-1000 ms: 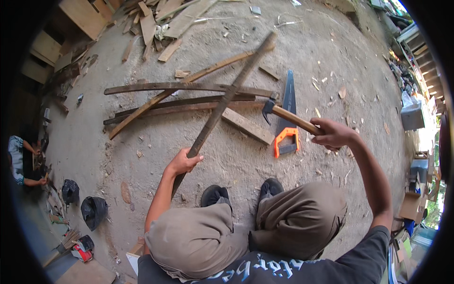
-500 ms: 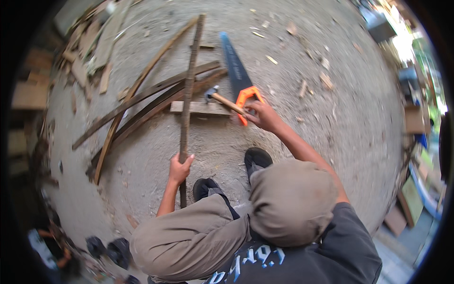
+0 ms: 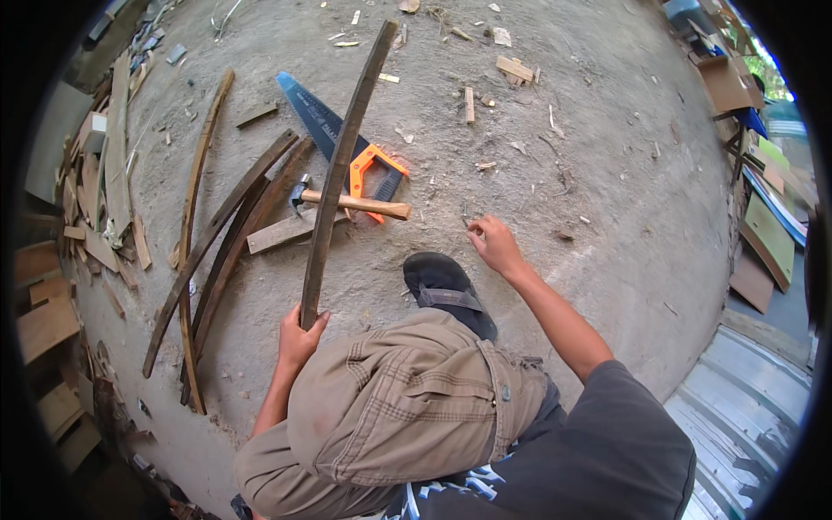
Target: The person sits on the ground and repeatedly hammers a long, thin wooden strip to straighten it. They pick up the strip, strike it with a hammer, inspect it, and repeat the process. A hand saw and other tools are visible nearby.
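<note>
My left hand (image 3: 297, 340) is closed round the lower end of a long dark wooden strip (image 3: 347, 143), which slants away from me. Beneath the strip lies a claw hammer (image 3: 381, 207), its head to the left and its wooden handle crossing the saw's grip. The handsaw (image 3: 310, 117) has a dark blue blade and an orange and black handle. A short wood block (image 3: 282, 232) sits under the hammer. To the right, over the ground, my right hand (image 3: 494, 245) pinches at a thin dark nail-like piece (image 3: 465, 212), too small to make out fully.
Several dark wooden strips (image 3: 227, 208) lie crossed on the left. Farther left is a pile of scrap boards (image 3: 113, 165). Wood chips (image 3: 515, 69) dot the dirt ground (image 3: 624, 217). Panels (image 3: 767, 238) and corrugated metal sheet (image 3: 737, 390) stand at the right. My sandalled foot (image 3: 446, 286) is near the hammer.
My right hand has let go of the hammer, which now lies across the saw handle, and has moved right to the ground. My left hand keeps the strip. The view has shifted.
</note>
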A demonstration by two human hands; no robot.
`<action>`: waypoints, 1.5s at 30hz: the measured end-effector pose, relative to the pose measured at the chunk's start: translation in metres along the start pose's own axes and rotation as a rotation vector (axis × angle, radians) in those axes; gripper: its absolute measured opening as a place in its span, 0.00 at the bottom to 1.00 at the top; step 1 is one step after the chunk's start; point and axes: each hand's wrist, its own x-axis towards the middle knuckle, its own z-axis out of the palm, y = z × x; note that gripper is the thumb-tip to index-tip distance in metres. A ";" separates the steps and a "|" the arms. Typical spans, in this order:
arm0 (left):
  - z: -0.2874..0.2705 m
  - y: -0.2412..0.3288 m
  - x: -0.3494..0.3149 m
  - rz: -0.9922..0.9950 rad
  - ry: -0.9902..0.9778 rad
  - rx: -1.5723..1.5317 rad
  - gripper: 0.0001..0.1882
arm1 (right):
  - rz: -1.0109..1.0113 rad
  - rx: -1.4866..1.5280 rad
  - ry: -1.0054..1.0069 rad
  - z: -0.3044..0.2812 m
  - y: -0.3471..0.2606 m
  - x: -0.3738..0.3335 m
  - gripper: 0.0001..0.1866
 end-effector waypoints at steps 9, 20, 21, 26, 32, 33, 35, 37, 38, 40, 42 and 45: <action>-0.003 -0.009 -0.003 -0.031 0.009 -0.053 0.15 | -0.035 -0.213 0.154 0.026 0.006 0.006 0.06; -0.006 -0.003 -0.004 -0.073 0.002 -0.150 0.14 | -0.112 -0.260 0.082 0.016 0.013 0.023 0.07; -0.006 -0.004 -0.004 -0.055 0.002 -0.153 0.14 | -0.025 -0.150 0.049 0.012 0.010 0.025 0.07; -0.009 0.004 -0.005 -0.029 -0.009 -0.136 0.13 | 0.430 0.827 -0.113 -0.010 -0.015 0.037 0.06; -0.014 0.007 -0.009 -0.007 0.004 -0.175 0.14 | 0.393 1.452 -0.302 -0.033 -0.077 0.057 0.08; -0.014 0.004 -0.011 -0.096 -0.023 -0.241 0.14 | 0.348 1.498 -0.328 -0.036 -0.084 0.063 0.09; -0.018 0.000 -0.014 -0.053 0.040 -0.232 0.14 | 0.255 1.605 -0.391 -0.037 -0.112 0.075 0.10; -0.029 0.001 -0.024 -0.053 0.091 -0.276 0.14 | 0.227 1.580 -0.466 -0.036 -0.142 0.091 0.11; -0.035 0.002 -0.029 -0.054 0.128 -0.284 0.14 | 0.210 1.564 -0.512 -0.034 -0.155 0.100 0.12; -0.047 0.003 -0.042 -0.066 0.212 -0.303 0.14 | 0.135 1.436 -0.626 -0.025 -0.173 0.126 0.09; -0.060 0.001 -0.066 -0.087 0.331 -0.381 0.14 | 0.059 1.287 -0.743 -0.007 -0.196 0.149 0.08; -0.070 -0.027 -0.107 -0.111 0.537 -0.511 0.13 | -0.050 0.959 -0.829 0.036 -0.253 0.173 0.07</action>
